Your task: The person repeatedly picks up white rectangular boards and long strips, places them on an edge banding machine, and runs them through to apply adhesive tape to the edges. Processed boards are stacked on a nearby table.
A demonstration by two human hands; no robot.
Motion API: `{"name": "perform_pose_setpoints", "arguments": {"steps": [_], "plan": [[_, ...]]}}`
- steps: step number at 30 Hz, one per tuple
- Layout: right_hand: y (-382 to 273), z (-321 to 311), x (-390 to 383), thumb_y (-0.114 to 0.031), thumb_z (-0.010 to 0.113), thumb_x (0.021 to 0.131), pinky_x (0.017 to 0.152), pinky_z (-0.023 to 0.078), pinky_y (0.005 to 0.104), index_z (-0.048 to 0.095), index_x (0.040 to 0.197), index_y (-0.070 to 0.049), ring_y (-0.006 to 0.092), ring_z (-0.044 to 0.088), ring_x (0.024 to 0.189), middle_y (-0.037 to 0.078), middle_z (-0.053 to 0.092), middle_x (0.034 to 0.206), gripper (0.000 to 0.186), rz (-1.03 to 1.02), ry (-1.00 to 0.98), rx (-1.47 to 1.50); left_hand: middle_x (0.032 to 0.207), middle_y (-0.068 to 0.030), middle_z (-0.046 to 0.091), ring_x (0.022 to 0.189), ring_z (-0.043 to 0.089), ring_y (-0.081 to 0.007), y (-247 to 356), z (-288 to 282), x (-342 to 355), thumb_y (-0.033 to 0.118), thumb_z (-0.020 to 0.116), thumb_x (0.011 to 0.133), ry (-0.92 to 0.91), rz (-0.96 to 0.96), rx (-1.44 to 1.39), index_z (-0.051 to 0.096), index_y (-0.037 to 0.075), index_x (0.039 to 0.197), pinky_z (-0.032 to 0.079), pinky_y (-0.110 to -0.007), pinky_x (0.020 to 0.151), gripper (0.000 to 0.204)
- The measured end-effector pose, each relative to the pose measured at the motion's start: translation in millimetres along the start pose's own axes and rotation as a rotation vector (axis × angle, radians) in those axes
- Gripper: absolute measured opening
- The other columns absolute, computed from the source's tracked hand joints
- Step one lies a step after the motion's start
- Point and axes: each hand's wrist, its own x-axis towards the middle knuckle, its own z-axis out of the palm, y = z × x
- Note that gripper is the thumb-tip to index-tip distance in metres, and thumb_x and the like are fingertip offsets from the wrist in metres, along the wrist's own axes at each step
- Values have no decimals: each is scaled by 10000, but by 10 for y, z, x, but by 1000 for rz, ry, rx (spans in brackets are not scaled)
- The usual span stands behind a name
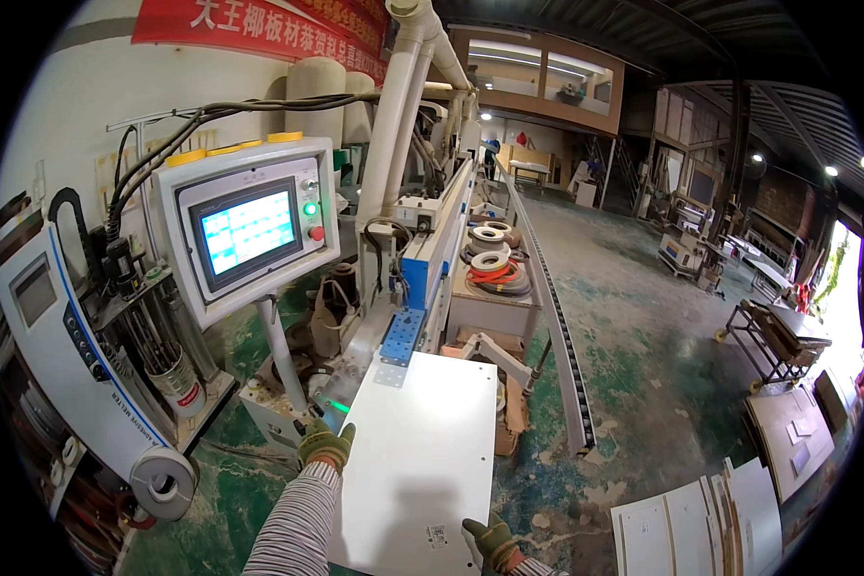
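A white panel (413, 422) with small holes and a printed label spans the lower middle, its far end against the blue perforated plate (403, 331) of a long machine (427, 259). My left hand (324, 444), in an olive glove, is closed on the panel's left edge, below a green-lit part (338, 406). My right hand (492, 545), gloved alike, grips the panel's near right edge. Up and left of them, a grey control console (163, 182) holds a lit screen, a green button and a red knob.
A long roller rail (576, 389) runs along the right beside coils of edge tape (492, 261). Boards (682, 528) lean at lower right; a cart (773, 341) stands farther right. An adhesive unit (77, 355) is at left. A person (491, 154) is far back.
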Motion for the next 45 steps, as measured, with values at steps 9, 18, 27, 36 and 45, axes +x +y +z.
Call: {"name": "perform_pose_setpoints", "arguments": {"steps": [9, 18, 27, 36, 45], "plan": [[41, 5, 24, -360, 727, 894, 871, 533, 437, 638, 1264, 0, 330, 694, 1013, 186, 737, 1115, 523, -50, -7, -23, 1499, -236, 488, 1329, 546, -375, -12, 50, 18, 691, 520, 922, 54, 14, 14, 395, 24, 1520, 465, -482, 1087, 904], [-19, -20, 7, -401, 720, 901, 864, 531, 445, 645, 1262, -11, 345, 690, 1011, 197, 732, 1123, 537, -11, -26, -69, 1506, -238, 478, 1328, 544, -390, -15, 54, 22, 679, 520, 928, 46, 4, 2, 403, 29, 1516, 470, -493, 1085, 884], [122, 6, 41, -436, 715, 898, 885, 523, 455, 634, 1268, 0, 368, 677, 1042, 221, 718, 1140, 578, -20, 2, -50, 1512, -230, 479, 1329, 545, -390, -4, 62, 9, 673, 505, 938, 55, -6, 7, 408, 45, 1521, 475, -495, 1084, 862], [143, -2, 45, -381, 715, 910, 900, 526, 433, 637, 1264, 9, 355, 682, 1051, 217, 721, 1144, 532, -67, 14, -68, 1538, -229, 449, 1383, 492, -385, 58, -72, -62, 666, 519, 934, -17, -24, -18, 334, 49, 1562, 426, -488, 1132, 901], [-77, -27, -40, -360, 721, 916, 873, 535, 425, 649, 1223, 19, 336, 693, 1022, 209, 729, 1123, 493, -92, 24, -44, 1487, -221, 510, 1323, 552, -381, 13, 68, 17, 662, 540, 928, 65, -1, -21, 451, 33, 1487, 466, -483, 1084, 846]]}}
